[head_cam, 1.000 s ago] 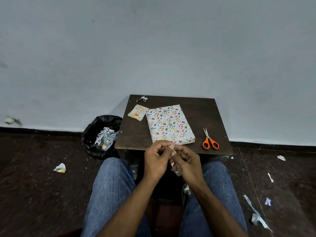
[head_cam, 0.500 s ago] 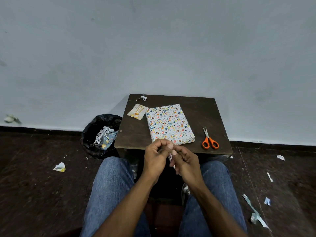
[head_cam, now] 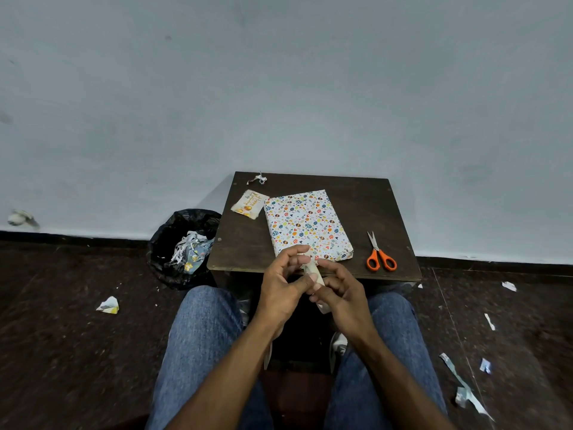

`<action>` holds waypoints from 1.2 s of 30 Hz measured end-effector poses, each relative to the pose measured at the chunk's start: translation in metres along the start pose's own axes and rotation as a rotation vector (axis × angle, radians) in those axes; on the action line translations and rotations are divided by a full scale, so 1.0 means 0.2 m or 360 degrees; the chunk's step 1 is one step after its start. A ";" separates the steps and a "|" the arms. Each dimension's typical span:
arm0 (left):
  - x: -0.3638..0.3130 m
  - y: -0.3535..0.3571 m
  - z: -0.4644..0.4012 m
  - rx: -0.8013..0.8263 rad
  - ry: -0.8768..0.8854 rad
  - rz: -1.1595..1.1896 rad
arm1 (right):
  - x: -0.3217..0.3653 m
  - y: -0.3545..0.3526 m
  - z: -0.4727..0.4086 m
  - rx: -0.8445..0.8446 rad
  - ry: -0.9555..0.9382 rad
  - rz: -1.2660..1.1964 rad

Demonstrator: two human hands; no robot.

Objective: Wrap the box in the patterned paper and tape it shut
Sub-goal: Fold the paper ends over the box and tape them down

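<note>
Wrapped patterned box (head_cam: 307, 225) flat on table (head_cam: 372, 206)

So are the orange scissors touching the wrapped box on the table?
Apart. The head view shows bare dark tabletop between the scissors and the wrapped box.

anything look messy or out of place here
Yes: paper scraps litter the floor on the right, and a crumpled piece lies on the left, though the black bin is right beside the table. The wrapped box looks neat.

Box's (head_cam: 307, 226) near edge behind left hand (head_cam: 283, 285).
</note>
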State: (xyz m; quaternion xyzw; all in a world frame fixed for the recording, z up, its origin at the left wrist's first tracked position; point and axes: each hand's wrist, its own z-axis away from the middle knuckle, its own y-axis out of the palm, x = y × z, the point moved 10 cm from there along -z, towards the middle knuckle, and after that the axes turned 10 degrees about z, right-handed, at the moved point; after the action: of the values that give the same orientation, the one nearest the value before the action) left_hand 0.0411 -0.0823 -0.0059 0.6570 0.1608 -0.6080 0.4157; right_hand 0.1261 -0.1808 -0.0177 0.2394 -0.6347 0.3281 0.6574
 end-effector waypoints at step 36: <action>-0.03 0.02 -0.01 -0.0014 0.0140 -0.0229 | -0.07 -0.69 -0.32 -0.0248 0.0818 0.2034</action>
State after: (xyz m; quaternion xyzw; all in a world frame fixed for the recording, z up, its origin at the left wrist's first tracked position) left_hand 0.0447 -0.0810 0.0006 0.6680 0.2284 -0.6061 0.3664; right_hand 0.2719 -0.2279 -0.0234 -0.3147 -0.4971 0.6507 0.4800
